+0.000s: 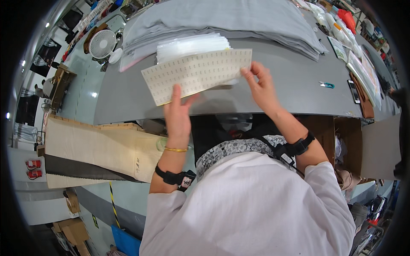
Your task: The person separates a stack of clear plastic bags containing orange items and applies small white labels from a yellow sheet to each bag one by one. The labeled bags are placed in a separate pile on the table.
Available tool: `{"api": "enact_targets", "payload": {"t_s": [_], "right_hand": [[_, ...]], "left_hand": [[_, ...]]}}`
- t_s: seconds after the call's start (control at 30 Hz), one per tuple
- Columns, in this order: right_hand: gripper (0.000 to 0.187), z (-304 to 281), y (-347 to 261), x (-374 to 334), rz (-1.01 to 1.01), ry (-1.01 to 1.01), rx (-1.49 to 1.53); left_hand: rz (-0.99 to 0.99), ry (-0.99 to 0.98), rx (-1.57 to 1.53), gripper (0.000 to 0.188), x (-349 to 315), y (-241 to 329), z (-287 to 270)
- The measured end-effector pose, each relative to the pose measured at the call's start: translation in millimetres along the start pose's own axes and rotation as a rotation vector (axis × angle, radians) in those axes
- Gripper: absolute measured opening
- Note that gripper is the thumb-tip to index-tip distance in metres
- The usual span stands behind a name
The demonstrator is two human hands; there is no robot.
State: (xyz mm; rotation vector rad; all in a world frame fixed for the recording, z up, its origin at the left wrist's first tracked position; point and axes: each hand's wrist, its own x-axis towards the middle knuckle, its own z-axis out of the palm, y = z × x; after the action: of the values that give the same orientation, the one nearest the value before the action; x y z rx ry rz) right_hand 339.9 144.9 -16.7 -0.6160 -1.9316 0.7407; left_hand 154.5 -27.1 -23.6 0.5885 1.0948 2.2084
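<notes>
A pale sheet of small printed labels (203, 73), set in rows, is tilted above the near part of the grey table (294, 91). My right hand (261, 87) pinches the sheet at its right end, thumb on the front. At the lower left edge, my left hand (177, 117) has its fingers apart, slightly blurred, one fingertip overlapping the sheet; whether it touches cannot be told. Behind the sheet lies a stack of clear plastic bags (192, 46), partly covered by it.
Folded grey fabric (222, 21) spreads over the far side. To the right are small thread snips (326, 85), a phone (354, 91) and plastic-wrapped packets (361, 72). A white fan (102, 44) stands beyond the left edge. Cardboard boxes (348, 145) sit under the table's right.
</notes>
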Motion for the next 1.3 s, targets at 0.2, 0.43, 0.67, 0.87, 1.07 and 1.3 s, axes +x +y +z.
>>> {"api": "enact_targets", "payload": {"t_s": [0.2, 0.43, 0.67, 0.87, 1.07, 1.3], "right_hand": [[0.023, -46, -10, 56, 0.035, -0.088, 0.121], [0.031, -38, 23, 138, -0.053, -0.424, 0.016], [0.025, -31, 88, 135, 0.049, -0.107, 0.118], [0.058, -56, 38, 2, 0.783, -0.239, 0.612], [0.067, -39, 18, -35, 0.941, -0.249, 1.117], [0.047, -60, 22, -16, 0.486, -0.147, 0.769]], "left_hand": [[0.588, 0.002, 0.773, 0.061, 41, 51, -41], [-0.427, -0.808, -0.153, 0.067, 47, 53, -25], [-0.72, -0.569, -0.041, 0.051, 4, -7, 8], [-0.58, -0.461, -0.448, 0.054, 5, -20, 28], [-0.535, -0.46, -0.148, 0.052, 18, -30, 35], [-0.294, -0.347, 0.276, 0.044, 24, -13, 29]]}}
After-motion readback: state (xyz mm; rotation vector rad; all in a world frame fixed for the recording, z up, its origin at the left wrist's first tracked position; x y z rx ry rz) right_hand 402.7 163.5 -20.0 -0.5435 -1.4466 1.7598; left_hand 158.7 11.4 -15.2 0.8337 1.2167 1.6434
